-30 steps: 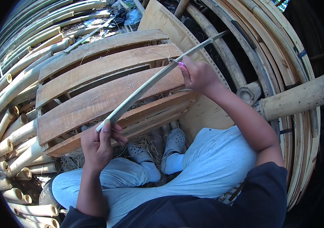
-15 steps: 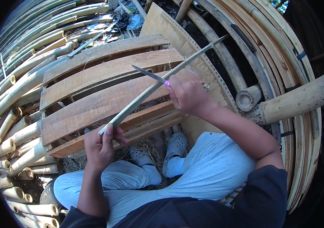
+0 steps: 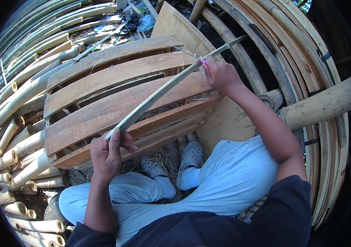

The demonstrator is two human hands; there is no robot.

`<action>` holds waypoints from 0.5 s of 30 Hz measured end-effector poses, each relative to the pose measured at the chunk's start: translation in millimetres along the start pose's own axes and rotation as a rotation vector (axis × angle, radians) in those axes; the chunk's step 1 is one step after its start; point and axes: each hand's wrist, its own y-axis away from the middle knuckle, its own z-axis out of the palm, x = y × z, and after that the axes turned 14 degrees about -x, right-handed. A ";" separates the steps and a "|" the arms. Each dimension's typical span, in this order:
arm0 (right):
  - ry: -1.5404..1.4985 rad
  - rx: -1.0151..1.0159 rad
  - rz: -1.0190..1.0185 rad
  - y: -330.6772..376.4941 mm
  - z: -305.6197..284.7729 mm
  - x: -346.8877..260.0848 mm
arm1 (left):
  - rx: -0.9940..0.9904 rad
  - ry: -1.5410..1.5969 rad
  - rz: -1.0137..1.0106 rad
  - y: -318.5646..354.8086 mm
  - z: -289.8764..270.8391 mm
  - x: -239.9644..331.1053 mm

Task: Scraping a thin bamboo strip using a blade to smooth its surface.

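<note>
A long pale-green bamboo strip runs slantwise over the slatted wooden crate, its far end up to the right. Thumb and fingers of my left hand pinch the strip's near end. My right hand is closed around a knife, of which a small pink part of the handle shows against the strip's far portion. Most of the blade is hidden or hard to make out there. Thin curled shavings stick up beside the strip near the knife.
Cut bamboo poles are piled on the left. A pale wooden sheet leans behind the crate. Long bamboo and wood lengths lie at the right, near a thick bamboo pole. My feet in grey clogs rest below the crate.
My right hand has moved with the knife up and right along the strip, toward its far end. Shavings now bunch near the knife. My left hand stays at the near end.
</note>
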 end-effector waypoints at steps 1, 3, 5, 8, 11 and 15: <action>-0.003 0.003 -0.011 -1.4 0.2 -14.0 | 0.011 -0.003 0.000 0.0 0.1 -0.6; -0.075 0.018 0.123 9.7 8.0 -61.0 | 0.016 0.011 -0.023 0.9 -0.3 -2.8; -0.069 -0.058 -0.075 11.4 6.3 -72.5 | -0.002 -0.059 0.002 2.8 -5.0 -5.8; -0.144 -0.166 0.180 3.6 -1.7 -37.6 | -0.009 -0.080 0.006 6.6 -3.6 0.2; -0.110 -0.145 0.049 0.2 -7.6 4.0 | -0.003 -0.087 0.025 -0.5 -4.6 4.7; -0.340 -0.141 0.168 10.5 -8.9 -27.9 | -0.124 -0.540 0.198 -8.0 -21.1 7.9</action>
